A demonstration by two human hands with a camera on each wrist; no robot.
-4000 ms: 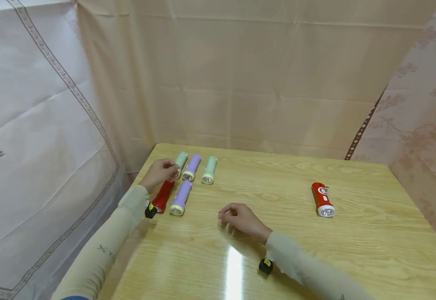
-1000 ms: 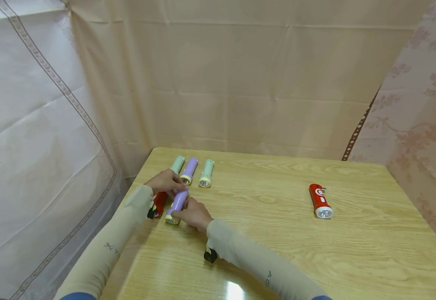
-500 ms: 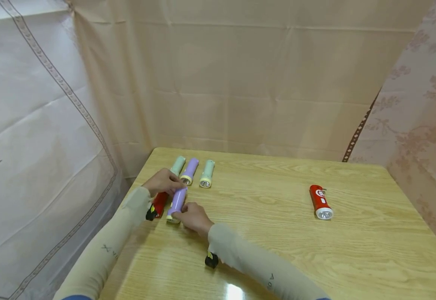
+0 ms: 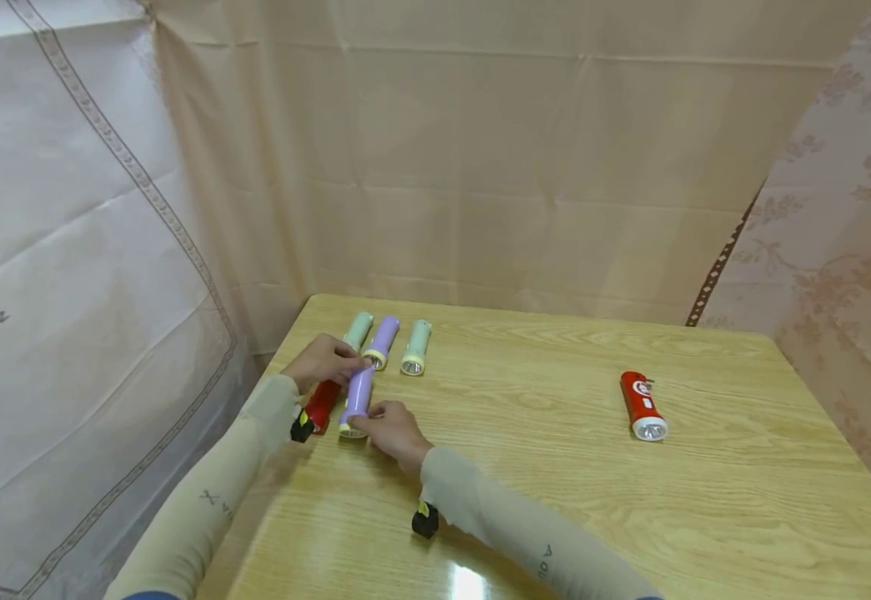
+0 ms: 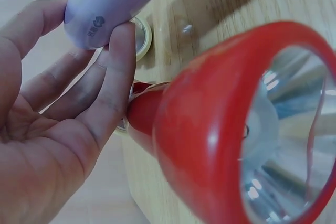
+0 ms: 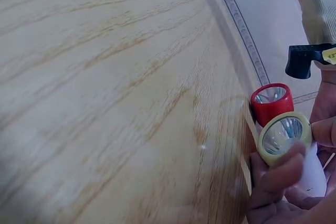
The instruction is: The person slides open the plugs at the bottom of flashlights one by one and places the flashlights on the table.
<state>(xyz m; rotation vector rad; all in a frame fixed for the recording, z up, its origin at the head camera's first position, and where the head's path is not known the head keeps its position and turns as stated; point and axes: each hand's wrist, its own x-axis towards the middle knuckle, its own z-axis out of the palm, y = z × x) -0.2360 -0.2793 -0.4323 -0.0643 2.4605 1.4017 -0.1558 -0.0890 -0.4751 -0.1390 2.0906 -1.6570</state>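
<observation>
A purple flashlight (image 4: 360, 390) with a pale yellow rim lies between my two hands at the left of the table. My left hand (image 4: 325, 361) pinches its tail end between thumb and fingertips, as the left wrist view shows on the purple body (image 5: 100, 11). Around its lens end, my right hand (image 4: 396, 433) has thumb and fingers; the yellow-rimmed lens (image 6: 286, 136) faces the camera in the right wrist view. Just left of it is a dark red flashlight (image 4: 322, 405), partly hidden beneath my left hand and looming large in the left wrist view (image 5: 199, 124).
Behind my left hand, a green flashlight (image 4: 358, 329), a second purple flashlight (image 4: 384, 336) and another green flashlight (image 4: 416, 343) form a row. A red flashlight with a white rim (image 4: 641, 404) lies at the right of the wooden table (image 4: 525, 433). Cloth curtains (image 4: 480, 167) surround the table.
Since the earliest frame, my right hand has come left and taken hold of the purple flashlight, and my left hand has taken its tail. Lately the flashlight has shifted slightly away from me.
</observation>
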